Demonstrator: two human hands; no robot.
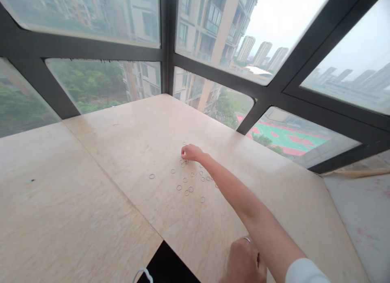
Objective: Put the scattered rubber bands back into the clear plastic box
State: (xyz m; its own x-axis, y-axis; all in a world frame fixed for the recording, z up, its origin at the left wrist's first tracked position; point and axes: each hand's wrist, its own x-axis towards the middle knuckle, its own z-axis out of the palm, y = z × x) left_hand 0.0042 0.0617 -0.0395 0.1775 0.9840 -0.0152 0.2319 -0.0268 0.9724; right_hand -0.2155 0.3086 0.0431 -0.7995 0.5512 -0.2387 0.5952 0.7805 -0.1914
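Observation:
My right hand (191, 152) reaches out over the stone surface, its thumb and fingertips pinched together. What the pinch holds, if anything, is too small to make out. Around and below it lie several thin metal rings (179, 188), scattered flat. One ring (152, 176) lies apart to the left, and another ring (202, 199) is nearest to me. My right forearm covers part of the group. My left hand (243, 260), wearing a silver finger ring (247, 239), rests curled closed at the bottom, beside my right forearm. Its inside is hidden.
The pale marble-like surface (76, 201) has a seam running diagonally. Dark window frames (167, 43) border its far sides. At the bottom edge lie a black flat object (170, 262) and a white cable (143, 271). A small dark speck (32, 180) is at left.

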